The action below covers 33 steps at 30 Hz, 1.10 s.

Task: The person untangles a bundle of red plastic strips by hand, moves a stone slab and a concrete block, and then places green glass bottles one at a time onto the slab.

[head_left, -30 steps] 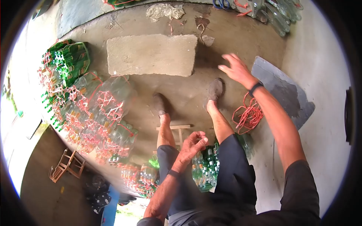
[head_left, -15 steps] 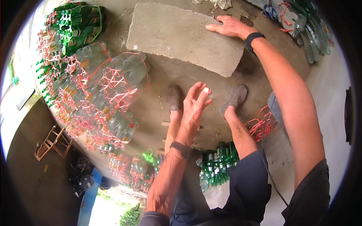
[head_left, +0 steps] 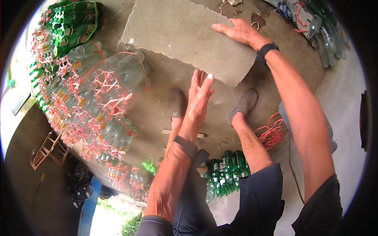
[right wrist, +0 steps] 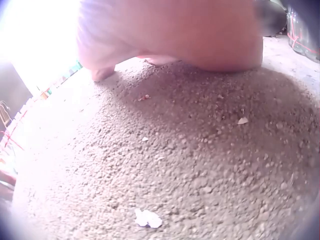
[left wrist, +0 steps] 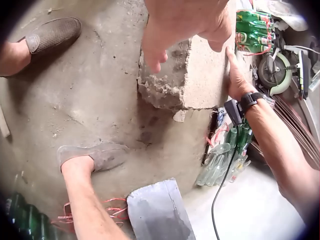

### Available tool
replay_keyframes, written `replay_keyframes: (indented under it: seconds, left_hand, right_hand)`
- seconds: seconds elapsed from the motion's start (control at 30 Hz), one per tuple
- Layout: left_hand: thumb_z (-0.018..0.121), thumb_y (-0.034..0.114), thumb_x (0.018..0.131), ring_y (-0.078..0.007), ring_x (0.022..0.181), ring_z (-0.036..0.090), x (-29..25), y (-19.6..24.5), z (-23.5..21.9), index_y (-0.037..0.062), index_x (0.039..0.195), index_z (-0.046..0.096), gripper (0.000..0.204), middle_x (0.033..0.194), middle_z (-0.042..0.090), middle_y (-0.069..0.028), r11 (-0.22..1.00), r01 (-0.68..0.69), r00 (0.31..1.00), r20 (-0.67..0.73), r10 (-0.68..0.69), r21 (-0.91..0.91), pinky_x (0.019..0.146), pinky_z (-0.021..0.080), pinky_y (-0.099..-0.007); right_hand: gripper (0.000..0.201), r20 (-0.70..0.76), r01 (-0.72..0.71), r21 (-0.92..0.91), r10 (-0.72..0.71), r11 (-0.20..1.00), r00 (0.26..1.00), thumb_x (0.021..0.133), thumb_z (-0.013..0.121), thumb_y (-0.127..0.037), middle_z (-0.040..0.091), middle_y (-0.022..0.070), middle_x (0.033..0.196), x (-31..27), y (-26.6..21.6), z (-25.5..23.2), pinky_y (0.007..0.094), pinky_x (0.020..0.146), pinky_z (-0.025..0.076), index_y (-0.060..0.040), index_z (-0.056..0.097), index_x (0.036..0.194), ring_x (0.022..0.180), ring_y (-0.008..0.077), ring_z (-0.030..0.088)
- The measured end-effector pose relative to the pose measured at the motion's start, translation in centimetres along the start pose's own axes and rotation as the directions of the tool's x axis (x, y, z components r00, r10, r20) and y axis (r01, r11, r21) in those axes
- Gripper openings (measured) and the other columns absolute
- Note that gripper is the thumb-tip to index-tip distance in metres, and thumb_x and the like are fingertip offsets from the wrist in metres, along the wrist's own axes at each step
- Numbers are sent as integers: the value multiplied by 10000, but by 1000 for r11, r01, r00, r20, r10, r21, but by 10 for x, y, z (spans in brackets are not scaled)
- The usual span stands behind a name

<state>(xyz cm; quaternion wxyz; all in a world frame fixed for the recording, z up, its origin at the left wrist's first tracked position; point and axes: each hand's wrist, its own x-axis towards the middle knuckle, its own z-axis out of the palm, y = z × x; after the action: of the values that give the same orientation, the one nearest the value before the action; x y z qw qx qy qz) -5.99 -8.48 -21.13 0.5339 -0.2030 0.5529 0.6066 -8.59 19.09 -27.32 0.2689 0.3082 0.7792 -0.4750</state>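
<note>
You seem to be placing your open left hand [head_left: 200, 96] and open right hand [head_left: 245, 33] against the concrete slab [head_left: 173, 33]. Shifting it would call for firm, opposed holds.

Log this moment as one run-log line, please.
right hand: rests on pale rectangular concrete block | left hand: fingers at block's near edge, contact unclear | tangled red twine: on floor

We've a grey-beige slab [head_left: 169, 33] w/ white specks, green btls [head_left: 80, 23] L of it, blue scissors [head_left: 284, 10] & red cord [head_left: 271, 133] R.
</note>
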Motion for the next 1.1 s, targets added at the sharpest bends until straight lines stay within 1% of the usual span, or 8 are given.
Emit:
replay_keyframes:
  seconds: [0.13,0.2,0.37,0.5,0.67,0.73,0.83,1.1]
  left_hand:
    - [692,487,904,-307,1496,211,-6,-4,10,-12,1577,43,1059,1642,119,-174,999,-31,998,-46,33,43,1161,319,-473]
    - [686,448,906,-343,1470,274,-7,-4,8,75,1596,90,985,1624,217,-190,991,-52,997,-50,59,125,1132,323,-437]
    - [721,423,880,-358,1416,355,-9,-26,-8,-46,1551,145,1000,1551,312,-269,959,-51,987,-135,92,278,1140,328,-437]
    - [729,424,863,-355,1410,363,-22,-40,-9,-59,1546,147,1019,1535,336,-264,925,-31,984,-150,94,379,1145,328,-432]
    - [754,354,856,-353,1391,387,-42,-45,-3,-84,1521,188,977,1486,388,-299,952,3,979,-194,60,307,1147,326,-399]
    - [754,323,853,-351,1386,391,-49,-48,-6,-72,1518,208,946,1482,395,-292,932,32,980,-196,42,361,1144,329,-396]
    - [753,289,853,-312,1320,455,-50,-52,-8,-50,1497,251,885,1437,442,-262,877,64,969,-241,61,477,1107,368,-376]
    - [773,257,841,-323,1271,505,-49,-51,-23,-62,1454,251,866,1394,476,-257,880,-59,991,-81,109,470,1065,413,-392]
  right_hand:
    - [721,-123,-14,37,19,999,992,871,633,-625,711,140,1069,-27,27,29,385,914,490,15,664,1201,1024,221,649]
    - [928,-192,54,207,-14,977,981,778,637,-735,693,259,1050,-40,32,42,436,928,484,128,643,1118,1065,318,651]
    - [994,-300,-75,213,139,974,944,744,647,-764,656,334,930,-72,48,75,453,845,505,197,613,994,949,339,660]
    - [988,-208,-233,190,271,954,940,755,633,-774,650,334,921,-106,57,88,454,815,496,193,608,959,874,313,631]
    - [924,-287,-156,396,284,905,915,787,646,-728,645,322,999,-138,79,119,421,891,477,172,615,994,985,318,619]
    - [900,-231,-283,386,389,878,892,798,657,-705,651,303,1037,-147,87,129,414,914,471,158,610,1051,1017,326,619]
    - [881,-315,-235,438,393,868,864,810,657,-693,652,287,1052,-162,85,143,414,922,466,146,602,1070,1028,319,617]
    - [851,-208,-318,418,430,851,878,825,648,-680,656,278,1067,-175,85,145,409,951,457,129,605,1084,1059,327,620]
